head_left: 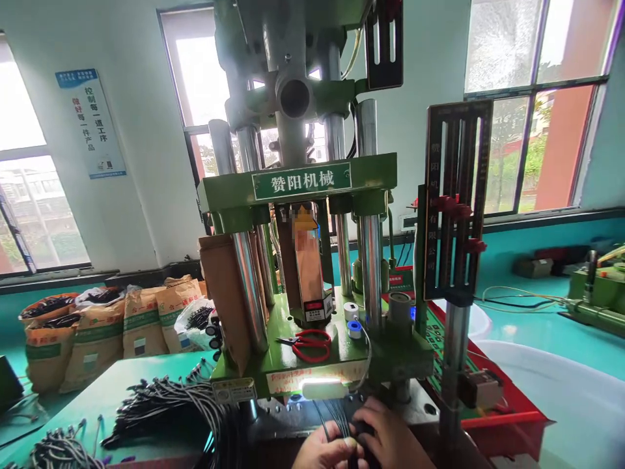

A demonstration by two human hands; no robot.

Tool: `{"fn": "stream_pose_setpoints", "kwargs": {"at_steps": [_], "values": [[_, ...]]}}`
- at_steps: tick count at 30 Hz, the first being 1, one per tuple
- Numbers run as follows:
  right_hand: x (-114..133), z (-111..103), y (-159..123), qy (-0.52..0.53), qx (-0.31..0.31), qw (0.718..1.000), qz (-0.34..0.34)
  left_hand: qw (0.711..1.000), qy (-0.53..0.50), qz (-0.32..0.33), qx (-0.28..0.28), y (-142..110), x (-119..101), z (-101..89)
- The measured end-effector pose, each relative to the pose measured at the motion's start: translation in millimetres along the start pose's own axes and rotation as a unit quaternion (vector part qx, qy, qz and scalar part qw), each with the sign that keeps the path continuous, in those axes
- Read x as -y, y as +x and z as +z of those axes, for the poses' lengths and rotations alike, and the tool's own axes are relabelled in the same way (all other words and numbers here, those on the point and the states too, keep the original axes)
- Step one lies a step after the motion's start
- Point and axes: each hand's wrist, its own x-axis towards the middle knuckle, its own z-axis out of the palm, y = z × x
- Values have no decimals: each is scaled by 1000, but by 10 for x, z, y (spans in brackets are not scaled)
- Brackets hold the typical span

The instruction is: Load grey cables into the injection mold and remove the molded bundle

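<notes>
At the bottom of the head view, my left hand [322, 451] closes its fingers around a bunch of thin black cables [336, 415]. Close beside it on the right, my right hand [390, 435] has its fingers curled onto the same bunch; its fingertips are partly hidden. The cables run up to the black metal plate [280, 417] at the front of a green press [297, 184]. A lit white lamp [323, 389] hangs just above the cables. Their far ends are hidden under the lamp.
Red-handled scissors [299, 342] and tape rolls [355, 330] lie on the press's green ledge. Left is a table with piled black cables [170, 397]. Filled sacks [100, 326] stand behind. To the right are a slotted post [454, 202], a red-sided table [510, 430] and white tubs [571, 378].
</notes>
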Motion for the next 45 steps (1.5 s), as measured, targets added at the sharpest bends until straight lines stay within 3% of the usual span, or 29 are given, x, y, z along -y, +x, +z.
{"fn": "stream_pose_setpoints", "kwargs": {"at_steps": [5,24,36,45], "values": [[70,-51,-16,6,-15,1000,2,999,-15,-16,-25,-56,-8,83],[87,-71,-28,28,-25,999,9,999,-11,0,-38,-182,-64,245],[81,-65,-25,18,-27,999,2,999,-6,10,-36,-220,-65,290],[64,-73,-12,11,-12,1000,16,999,10,15,-45,-166,2,210]]}}
